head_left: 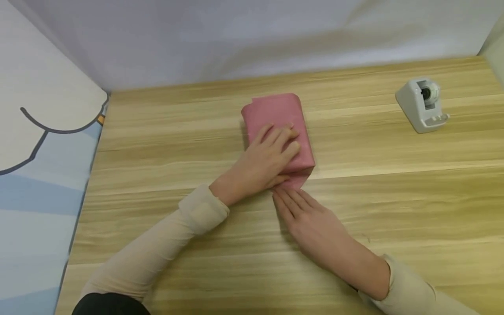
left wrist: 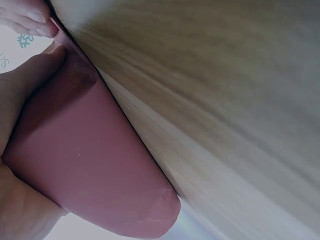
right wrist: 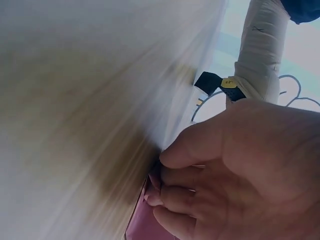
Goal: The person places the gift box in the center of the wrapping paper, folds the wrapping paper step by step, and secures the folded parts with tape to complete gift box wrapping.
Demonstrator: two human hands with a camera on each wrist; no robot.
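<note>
A pink paper-wrapped package (head_left: pixel 277 111) lies on the wooden table, its near end facing the person. Across its top rests the left hand (head_left: pixel 261 164), fingers spread and pressing down, with the thumb reaching the folded paper at the near end. That near flap (head_left: pixel 297 180) tapers toward the person. At its tip the right hand (head_left: pixel 315 227) touches the paper with fingers held together. In the left wrist view, the package's pink side (left wrist: pixel 95 160) shows smooth, with a crease near the thumb. The right wrist view has the right hand's fingertips (right wrist: pixel 172 177) against the paper at table level.
A white tape dispenser (head_left: pixel 421 105) with a roll of clear tape stands at the back right of the wooden table (head_left: pixel 165 140). A pale wall (head_left: pixel 236 39) rises behind the table, and a panel with cartoon drawing (head_left: pixel 43 183) borders it on the left.
</note>
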